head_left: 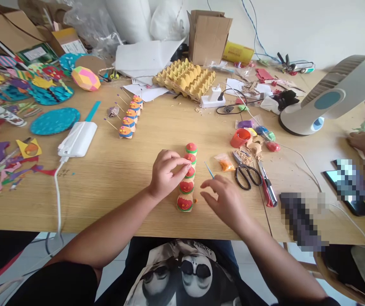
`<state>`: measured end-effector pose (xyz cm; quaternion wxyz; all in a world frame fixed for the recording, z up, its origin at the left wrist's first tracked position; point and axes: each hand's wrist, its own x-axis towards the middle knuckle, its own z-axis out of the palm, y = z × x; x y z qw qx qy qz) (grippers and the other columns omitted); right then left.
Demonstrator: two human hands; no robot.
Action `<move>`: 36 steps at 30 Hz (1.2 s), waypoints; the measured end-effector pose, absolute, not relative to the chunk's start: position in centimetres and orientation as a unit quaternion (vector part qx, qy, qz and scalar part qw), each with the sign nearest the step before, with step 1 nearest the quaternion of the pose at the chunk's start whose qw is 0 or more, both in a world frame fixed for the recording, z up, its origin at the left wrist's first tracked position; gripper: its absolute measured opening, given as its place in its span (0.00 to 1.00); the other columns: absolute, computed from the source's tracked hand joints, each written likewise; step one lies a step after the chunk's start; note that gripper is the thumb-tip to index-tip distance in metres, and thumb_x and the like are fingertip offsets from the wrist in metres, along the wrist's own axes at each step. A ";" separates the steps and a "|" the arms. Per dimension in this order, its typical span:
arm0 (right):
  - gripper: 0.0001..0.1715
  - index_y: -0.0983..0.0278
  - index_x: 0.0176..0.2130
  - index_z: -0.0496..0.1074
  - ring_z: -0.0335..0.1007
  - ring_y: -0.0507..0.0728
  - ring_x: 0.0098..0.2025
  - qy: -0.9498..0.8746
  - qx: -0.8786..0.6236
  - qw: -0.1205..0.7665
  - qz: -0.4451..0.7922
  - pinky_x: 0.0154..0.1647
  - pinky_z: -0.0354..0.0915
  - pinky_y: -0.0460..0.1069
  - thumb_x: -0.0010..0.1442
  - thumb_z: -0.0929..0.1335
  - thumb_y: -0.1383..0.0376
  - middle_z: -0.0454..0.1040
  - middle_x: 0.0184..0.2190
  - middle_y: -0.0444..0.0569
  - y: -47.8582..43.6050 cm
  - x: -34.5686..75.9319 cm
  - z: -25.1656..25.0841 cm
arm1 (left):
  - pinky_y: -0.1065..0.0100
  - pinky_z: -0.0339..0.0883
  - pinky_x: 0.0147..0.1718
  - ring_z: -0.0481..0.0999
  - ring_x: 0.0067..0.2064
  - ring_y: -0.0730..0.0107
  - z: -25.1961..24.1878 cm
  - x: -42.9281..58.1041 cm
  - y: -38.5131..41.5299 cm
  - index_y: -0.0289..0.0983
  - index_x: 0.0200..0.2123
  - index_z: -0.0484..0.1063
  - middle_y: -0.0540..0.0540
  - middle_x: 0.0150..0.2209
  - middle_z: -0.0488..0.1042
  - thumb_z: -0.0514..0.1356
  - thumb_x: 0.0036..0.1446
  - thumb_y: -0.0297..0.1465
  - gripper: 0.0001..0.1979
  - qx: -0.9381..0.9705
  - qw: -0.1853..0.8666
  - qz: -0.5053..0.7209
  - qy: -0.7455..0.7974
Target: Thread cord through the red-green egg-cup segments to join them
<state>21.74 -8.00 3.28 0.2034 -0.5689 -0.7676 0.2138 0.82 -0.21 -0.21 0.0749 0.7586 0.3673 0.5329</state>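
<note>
Printed shirt [182, 272] at the bottom edge, red-faced row [187, 187] between our hands

We see the row of five rounded cups just below the frame's centre, green edging under each red face, resting on the wooden table [99, 191]. It looks like moulded carton topped with clay, so we judge it light and fairly stiff, hardly slippery, with faces soft enough to dent. We would hold it low on the bare tan sides, since the joins between cups may bend or tear.

Our left forearm [115, 227] slants in from the lower left, and the left hand [168, 176] arches over the upper cups, thumb and forefinger close together; we cannot tell whether something tiny is pinched there. Our right forearm [274, 255] comes from the lower right, the right hand [225, 197] just beside the row, thumb and forefinger spread. A thin blue stick [209, 170] shows at those fingers, though we cannot tell how it is held. Right of centre, near that hand, lie scissors [244, 166] and a bag of orange pieces [225, 162]
</note>
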 end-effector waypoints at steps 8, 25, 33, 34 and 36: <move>0.09 0.59 0.45 0.79 0.69 0.61 0.43 -0.751 -0.597 0.201 0.196 0.45 0.64 0.55 0.63 0.72 0.62 0.69 0.39 0.52 -11.0 21.0 -2.5 | 0.64 0.68 0.39 0.71 0.37 0.69 -0.1 1.0 -0.3 0.41 0.36 0.78 0.50 0.32 0.72 0.65 0.61 0.29 0.02 0.759 0.077 0.531 0.369; 0.19 0.62 0.31 0.76 0.55 0.50 0.28 -0.400 -0.477 0.466 0.629 0.30 0.53 0.47 0.49 0.78 0.51 0.68 0.27 0.42 -3.8 20.3 3.0 | 0.67 0.70 0.38 0.73 0.36 0.71 -0.2 1.3 -0.9 0.42 0.38 0.79 0.50 0.33 0.74 0.67 0.61 0.29 0.03 0.789 0.119 0.517 0.310; 0.21 0.63 0.31 0.73 0.50 0.48 0.25 -0.278 -0.418 0.481 0.719 0.27 0.51 0.44 0.45 0.81 0.54 0.61 0.22 0.37 -3.2 18.4 1.8 | 0.71 0.72 0.38 0.76 0.37 0.74 0.0 1.1 -0.8 0.41 0.39 0.79 0.51 0.35 0.76 0.66 0.61 0.26 0.04 0.769 0.115 0.546 0.313; 0.21 0.63 0.31 0.73 0.50 0.48 0.25 -0.280 -0.415 0.476 0.723 0.26 0.51 0.44 0.45 0.81 0.54 0.61 0.22 0.37 -3.3 18.4 1.8 | 0.71 0.72 0.38 0.76 0.37 0.74 0.0 1.1 -0.8 0.42 0.39 0.79 0.51 0.35 0.76 0.67 0.60 0.26 0.05 0.772 0.111 0.544 0.309; 0.21 0.63 0.31 0.73 0.49 0.48 0.25 -0.284 -0.410 0.467 0.731 0.26 0.50 0.45 0.46 0.80 0.53 0.59 0.22 0.37 -3.5 18.4 1.8 | 0.70 0.72 0.38 0.76 0.37 0.74 0.0 1.1 -0.8 0.42 0.39 0.80 0.51 0.35 0.76 0.67 0.60 0.27 0.05 0.778 0.103 0.539 0.307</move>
